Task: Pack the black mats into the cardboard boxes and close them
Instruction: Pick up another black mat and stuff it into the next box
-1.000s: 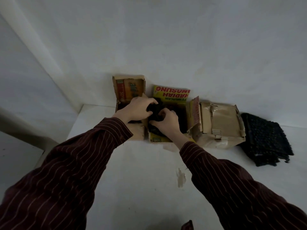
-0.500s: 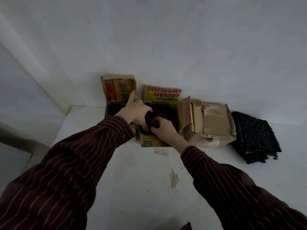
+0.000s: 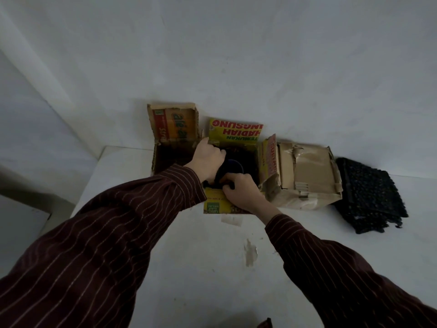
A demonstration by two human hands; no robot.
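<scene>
My left hand (image 3: 208, 159) and right hand (image 3: 241, 191) have fingers clamped on a rolled mat (image 3: 228, 168) in the yellow box (image 3: 236, 131) — rightward, closed box (image 3: 309, 176) done, mat pile (image 3: 371, 195) unpacked.

The open box with the yellow flap (image 3: 236, 131) stands upright. In its mouth sits a black mat (image 3: 230, 166), curled I think, though it's dim, gripped by my left hand (image 3: 208, 157) and right hand (image 3: 241, 194). Just left of that box stands another open box (image 3: 173, 124). Against its right side is a closed, crumpled box (image 3: 307, 176), and farther right a stack of black mats (image 3: 371, 195).
</scene>
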